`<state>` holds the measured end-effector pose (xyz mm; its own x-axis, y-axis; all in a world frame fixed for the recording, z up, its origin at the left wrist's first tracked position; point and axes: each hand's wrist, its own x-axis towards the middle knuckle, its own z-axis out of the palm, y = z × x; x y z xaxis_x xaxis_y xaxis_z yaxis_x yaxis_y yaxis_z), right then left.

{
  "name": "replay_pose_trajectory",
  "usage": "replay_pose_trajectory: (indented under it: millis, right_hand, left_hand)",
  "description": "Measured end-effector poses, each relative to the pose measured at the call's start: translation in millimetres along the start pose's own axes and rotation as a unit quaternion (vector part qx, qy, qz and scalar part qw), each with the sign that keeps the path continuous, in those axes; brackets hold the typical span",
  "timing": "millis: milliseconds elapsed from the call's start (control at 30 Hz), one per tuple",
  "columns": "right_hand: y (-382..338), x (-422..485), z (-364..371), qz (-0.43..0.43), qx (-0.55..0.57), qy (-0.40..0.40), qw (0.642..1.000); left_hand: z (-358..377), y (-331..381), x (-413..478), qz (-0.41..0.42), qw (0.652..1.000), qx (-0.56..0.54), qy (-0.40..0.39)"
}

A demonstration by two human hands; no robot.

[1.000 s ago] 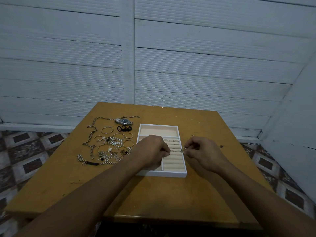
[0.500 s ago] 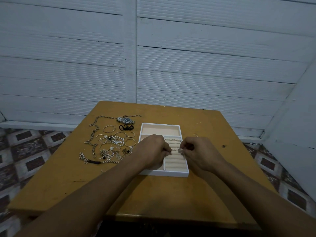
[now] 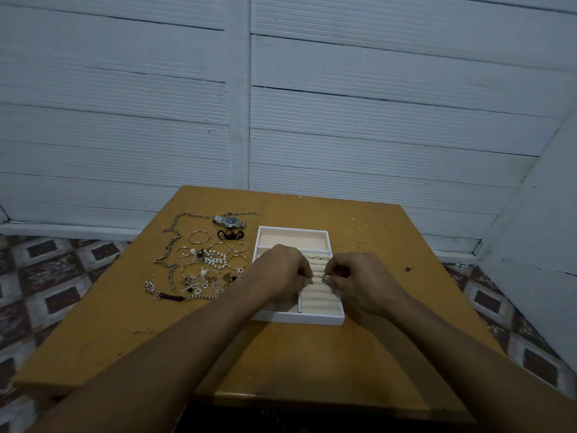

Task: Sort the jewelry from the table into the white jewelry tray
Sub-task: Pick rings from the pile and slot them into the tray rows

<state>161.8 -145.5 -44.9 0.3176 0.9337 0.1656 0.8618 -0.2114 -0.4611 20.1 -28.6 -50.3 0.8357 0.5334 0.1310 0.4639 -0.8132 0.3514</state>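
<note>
The white jewelry tray sits at the middle of the wooden table, with peach ring rolls on its right side. Both my hands hover over those rolls. My left hand pinches a small ring at its fingertips. My right hand pinches another ring just beside it. A few rings stand in the upper rolls. Loose jewelry lies spread to the left of the tray: chains, bangles, a pearl bracelet and a wristwatch.
A black hair tie lies beside the watch. A small ring rests on the table right of the tray. White plank walls stand behind and to the right. Patterned floor tiles show on both sides of the table.
My right hand has moved left toward my left hand, so both sets of fingertips now meet over the ring rolls. The view has shifted slightly.
</note>
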Motion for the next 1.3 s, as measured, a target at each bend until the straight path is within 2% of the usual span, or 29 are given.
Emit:
replay_pose_trajectory:
  millis: [200, 800, 1300]
  right_hand:
    - [0, 2, 1, -0.008, -0.015, -0.012, 1.000]
    - [-9, 0, -1, -0.011, -0.101, -0.040, 0.994]
    - [-4, 2, 8, -0.011, -0.098, -0.017, 0.995]
  left_hand:
    - [-8, -7, -7, -0.021, 0.996, -0.075, 0.046]
    - [-8, -12, -7, -0.025, 0.997, -0.058, 0.048]
    - [-8, -12, -7, -0.019, 0.997, -0.061, 0.038]
